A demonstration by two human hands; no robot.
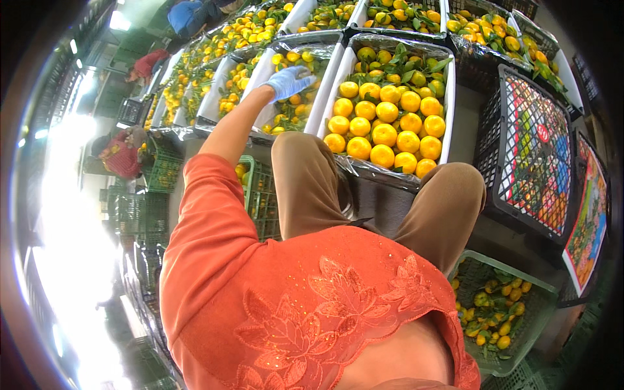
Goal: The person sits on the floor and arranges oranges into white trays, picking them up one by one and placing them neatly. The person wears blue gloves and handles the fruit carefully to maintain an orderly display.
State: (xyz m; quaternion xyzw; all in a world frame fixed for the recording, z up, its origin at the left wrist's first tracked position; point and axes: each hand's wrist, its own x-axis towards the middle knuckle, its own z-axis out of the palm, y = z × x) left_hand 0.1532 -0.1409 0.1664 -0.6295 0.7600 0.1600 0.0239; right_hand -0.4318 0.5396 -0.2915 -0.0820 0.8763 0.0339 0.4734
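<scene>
My left hand, in a pale blue glove, is stretched over a white-lined crate of mandarins. Its fingers are extended and apart, and no fruit shows in them. A hazy film of clear plastic seems to lie over part of this crate, and whether the fingertips touch it I cannot tell. Small mandarins with leaves show below the hand. Right in front of my knees stands another white-lined crate. Large orange mandarins sit in rows in its near part, with greener leafy ones behind. My right hand is out of view.
More mandarin crates extend left and behind. A black mesh crate with printed sheets stands at right. Lower right is a green crate with leafy fruit; another green crate is beside my left knee. Several people are at far left.
</scene>
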